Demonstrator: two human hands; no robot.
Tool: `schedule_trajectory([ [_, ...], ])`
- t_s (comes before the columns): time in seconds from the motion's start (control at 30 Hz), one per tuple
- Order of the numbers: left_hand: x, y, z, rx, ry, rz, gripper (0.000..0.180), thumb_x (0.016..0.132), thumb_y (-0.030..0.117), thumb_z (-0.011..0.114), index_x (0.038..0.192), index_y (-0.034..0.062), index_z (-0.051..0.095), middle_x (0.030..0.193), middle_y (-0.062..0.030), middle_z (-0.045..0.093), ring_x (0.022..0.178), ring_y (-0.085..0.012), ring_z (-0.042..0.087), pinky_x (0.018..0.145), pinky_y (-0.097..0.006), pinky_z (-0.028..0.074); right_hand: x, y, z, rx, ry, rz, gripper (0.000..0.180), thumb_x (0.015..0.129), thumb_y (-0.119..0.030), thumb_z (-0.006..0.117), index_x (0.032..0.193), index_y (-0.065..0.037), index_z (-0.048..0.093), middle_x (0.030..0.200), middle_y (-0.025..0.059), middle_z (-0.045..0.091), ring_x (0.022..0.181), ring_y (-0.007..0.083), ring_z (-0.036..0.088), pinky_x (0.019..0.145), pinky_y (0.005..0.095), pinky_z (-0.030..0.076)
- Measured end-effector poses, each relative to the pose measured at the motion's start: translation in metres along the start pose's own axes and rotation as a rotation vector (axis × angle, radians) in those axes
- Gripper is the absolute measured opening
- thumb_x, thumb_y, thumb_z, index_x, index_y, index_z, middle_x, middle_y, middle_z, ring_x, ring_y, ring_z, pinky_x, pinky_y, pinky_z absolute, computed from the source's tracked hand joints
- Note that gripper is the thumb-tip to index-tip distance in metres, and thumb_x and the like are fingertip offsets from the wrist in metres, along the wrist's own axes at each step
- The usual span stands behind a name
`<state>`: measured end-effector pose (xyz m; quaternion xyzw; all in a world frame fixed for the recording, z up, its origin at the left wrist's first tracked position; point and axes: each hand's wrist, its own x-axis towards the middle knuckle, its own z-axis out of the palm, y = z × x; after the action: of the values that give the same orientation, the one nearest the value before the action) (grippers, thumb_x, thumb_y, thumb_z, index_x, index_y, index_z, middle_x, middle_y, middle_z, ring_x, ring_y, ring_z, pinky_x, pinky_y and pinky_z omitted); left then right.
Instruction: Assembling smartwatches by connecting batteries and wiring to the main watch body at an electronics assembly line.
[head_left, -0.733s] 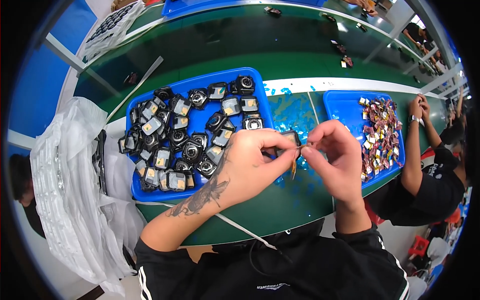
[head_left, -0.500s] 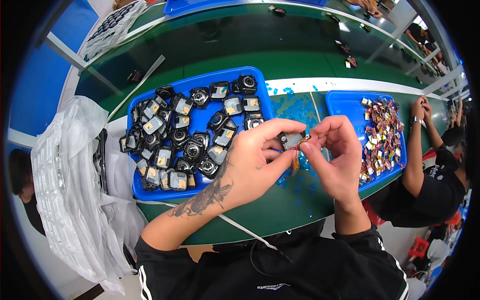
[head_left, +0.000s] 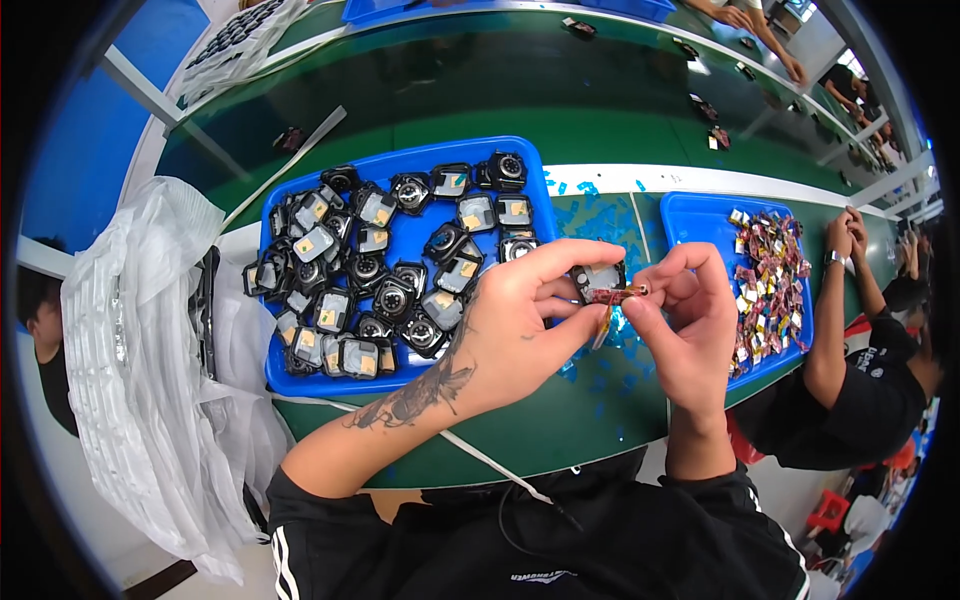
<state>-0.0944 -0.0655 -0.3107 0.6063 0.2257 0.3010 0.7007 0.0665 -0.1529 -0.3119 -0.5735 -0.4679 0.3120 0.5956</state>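
Between the thumb and fingers of my left hand [head_left: 525, 330] sits an opened smartwatch case [head_left: 600, 276], tilted, its dark rim and grey inside showing. My right hand [head_left: 692, 330] pinches the end of a small reddish flex circuit [head_left: 612, 296] that lies across the case's near edge. Whether the circuit is still joined to the case cannot be made out. A yellowish strip hangs below, by my left thumb. To the left, a blue tray [head_left: 408, 238] holds many watch cases. On the right, another blue tray [head_left: 692, 222] contains a heap of small reddish and yellow flex circuits.
Small blue film pieces [head_left: 590, 212] litter the green table between the trays. Beyond a white rail runs a green conveyor belt [head_left: 450, 85] carrying scattered parts. White plastic packaging [head_left: 140, 380] is stacked at the left. A co-worker [head_left: 850, 390] sits close on the right.
My right hand has shifted slightly right, and more of the reddish flex circuit shows across the case. My left hand keeps its hold on the watch case. The whole view has shifted slightly.
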Motion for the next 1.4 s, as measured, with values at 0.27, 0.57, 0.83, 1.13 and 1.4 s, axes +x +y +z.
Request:
schedule_trajectory([
  [0.27,0.001,0.001,0.0,0.078,-0.084,0.085,0.035,0.088,-0.011,0.057,0.122,-0.0052,0.059,0.119,-0.0133,0.062,0.102,-0.0157,0.064,0.081,-0.025,0.055,0.011,-0.012,-0.013,-0.137,-0.143,0.081,0.035,0.079,0.006,0.071,0.103,-0.004,0.047,0.077,0.0007,0.062,0.058,0.001,0.045,0.054,0.0174,0.034],
  [0.57,-0.002,-0.007,0.006,0.099,0.003,0.088,0.023,0.089,-0.011,0.056,0.11,-0.0034,0.058,0.107,-0.0095,0.062,0.099,-0.0114,0.063,0.081,-0.024,0.053,0.006,-0.002,-0.007,-0.224,-0.146,0.029,0.036,0.08,0.004,0.072,0.106,-0.006,0.049,0.08,-0.0006,0.057,0.067,0.0034,0.05,0.057,0.0177,0.037],
  [0.83,-0.003,-0.017,0.011,0.077,0.097,0.171,0.027,0.088,-0.009,0.057,0.112,0.0011,0.05,0.097,-0.0088,0.061,0.087,-0.0119,0.065,0.074,-0.025,0.052,-0.005,0.011,0.014,-0.125,0.005,0.042,0.04,0.086,0.003,0.066,0.122,-0.003,0.05,0.094,0.0013,0.056,0.084,0.0058,0.056,0.069,0.0177,0.048],
  [1.13,-0.003,-0.019,0.005,0.019,0.065,0.175,0.029,0.088,-0.013,0.054,0.112,0.0008,0.047,0.104,-0.006,0.057,0.091,-0.0075,0.059,0.073,-0.022,0.048,-0.003,0.006,0.024,-0.051,0.041,0.007,0.039,0.087,0.006,0.062,0.124,0.001,0.049,0.096,0.0047,0.059,0.083,0.0075,0.059,0.067,0.0192,0.051],
  [1.4,0.006,-0.006,-0.008,0.382,0.178,0.292,0.042,0.092,0.0,0.051,0.132,0.0031,0.038,0.101,-0.0165,0.062,0.085,-0.0186,0.066,0.073,-0.03,0.052,0.02,0.002,0.022,-0.137,-0.08,-0.019,0.047,0.085,0.007,0.063,0.129,0.001,0.046,0.091,0.0054,0.062,0.078,0.0087,0.061,0.068,0.0197,0.049],
])
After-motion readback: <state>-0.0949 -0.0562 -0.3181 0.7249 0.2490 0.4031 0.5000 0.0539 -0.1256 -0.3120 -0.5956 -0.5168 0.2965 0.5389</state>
